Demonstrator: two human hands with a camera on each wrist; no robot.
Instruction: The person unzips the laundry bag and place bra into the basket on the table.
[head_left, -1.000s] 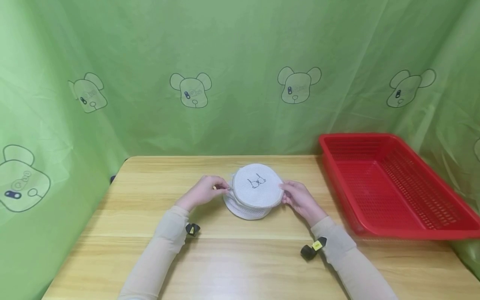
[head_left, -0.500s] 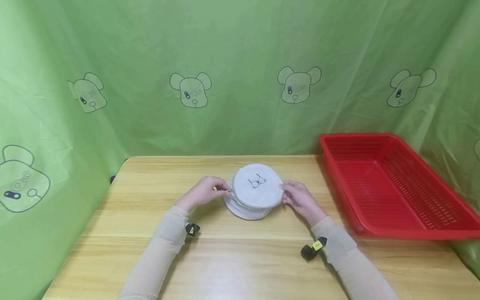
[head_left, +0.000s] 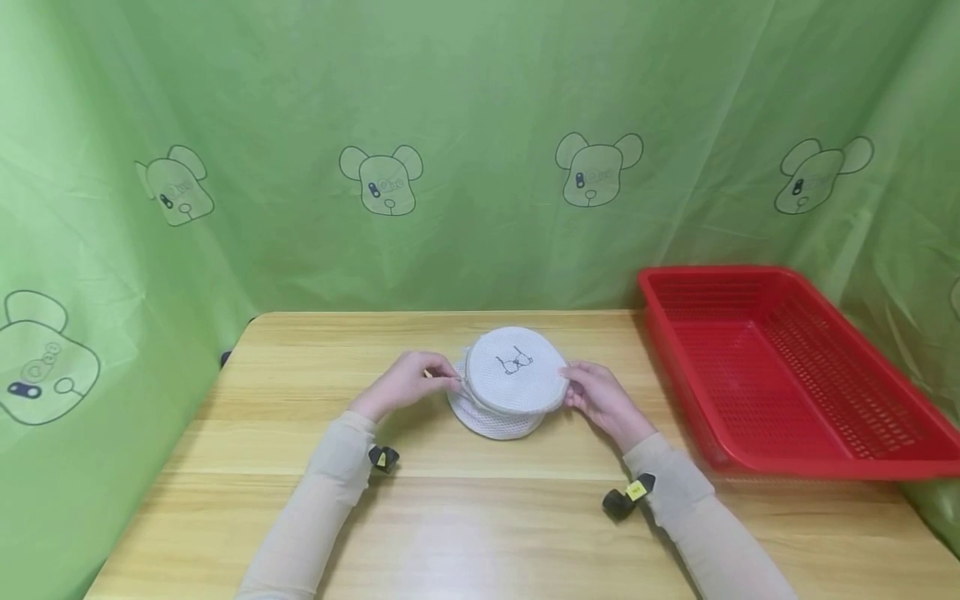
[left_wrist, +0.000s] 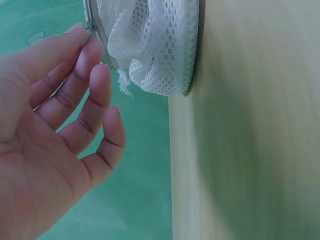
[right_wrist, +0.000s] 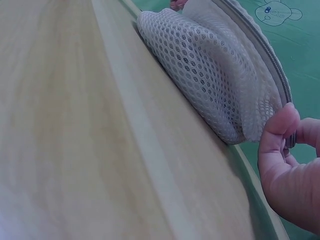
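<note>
A white mesh laundry bag [head_left: 517, 387] with a round top and a zipper [right_wrist: 272, 57] round its upper edge stands on the table. Its top carries a dark bra drawing, and its soft mesh side [left_wrist: 167, 50] is folded and slumped. My left hand [head_left: 411, 382] pinches the zipper pull [left_wrist: 89, 36] between thumb and index finger at the bag's left side, the other fingers loosely bent. On the opposite side, my right hand [head_left: 600, 396] pinches the rim of the top by the zipper's edge, thumb uppermost.
A large red plastic basket [head_left: 678, 367] with slotted walls stands at the table's right. Green curtains [head_left: 480, 233] printed with bear heads enclose the back and sides. The wooden table [head_left: 465, 525] extends in front of the bag.
Both hands keep their grips at nearly the same places. The bag's top has tilted very slightly, and the left fingers have shifted a little at the zipper.
</note>
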